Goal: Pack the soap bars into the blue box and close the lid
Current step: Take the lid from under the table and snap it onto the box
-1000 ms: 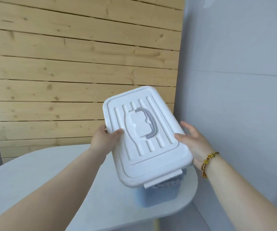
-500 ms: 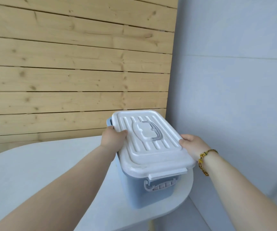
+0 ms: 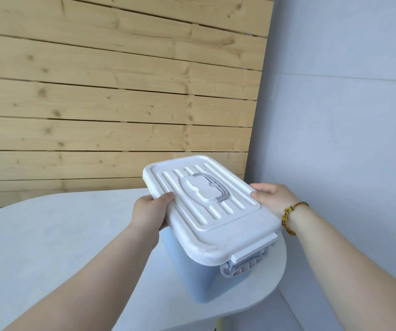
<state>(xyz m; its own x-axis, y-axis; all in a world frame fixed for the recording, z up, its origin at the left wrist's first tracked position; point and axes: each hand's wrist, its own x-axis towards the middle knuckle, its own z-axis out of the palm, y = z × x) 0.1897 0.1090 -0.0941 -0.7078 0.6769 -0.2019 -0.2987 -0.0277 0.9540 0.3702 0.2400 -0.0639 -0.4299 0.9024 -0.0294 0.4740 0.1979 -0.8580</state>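
Both left hand point(image 3: 151, 211) and right hand point(image 3: 273, 199) grip the lid point(image 3: 216, 218), just lowered onto the blue box point(image 3: 199, 280) near the table's point(image 3: 49, 240) right edge. Latching seemingly remains.

Lidded box point(image 3: 199, 278) at the right end of the table point(image 3: 49, 235), in a corner.
The lid point(image 3: 225, 225) lies on the box. The left hand point(image 3: 149, 213) grips its left edge, the right hand point(image 3: 273, 199) its right edge. The plank wall point(image 3: 96, 103) stands behind, the plain wall point(image 3: 335, 139) to the right.
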